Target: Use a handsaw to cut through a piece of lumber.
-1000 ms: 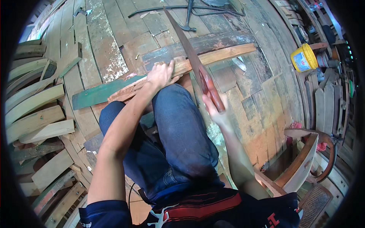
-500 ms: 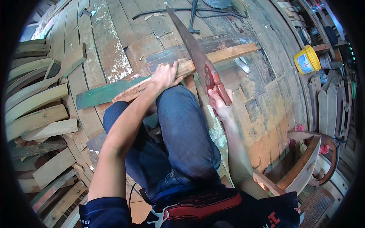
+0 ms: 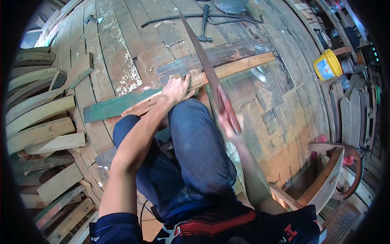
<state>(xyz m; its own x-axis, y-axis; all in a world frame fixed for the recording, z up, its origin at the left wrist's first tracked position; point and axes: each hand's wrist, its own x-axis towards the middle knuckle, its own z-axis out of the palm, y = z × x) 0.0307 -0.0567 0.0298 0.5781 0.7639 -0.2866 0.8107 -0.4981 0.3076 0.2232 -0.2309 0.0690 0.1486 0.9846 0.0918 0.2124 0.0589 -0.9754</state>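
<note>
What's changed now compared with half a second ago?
The right hand has come back toward the picture's lower edge, turning the saw more edge-on to the camera. Nothing was let go or taken hold of; the left hand stays on the wooden strip.

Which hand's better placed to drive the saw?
Right, most likely. The right hand grips the saw, whose blade crosses over the wood strip in view. The left hand rests on the strip left of the blade, so it seems better suited to steadying.
</note>
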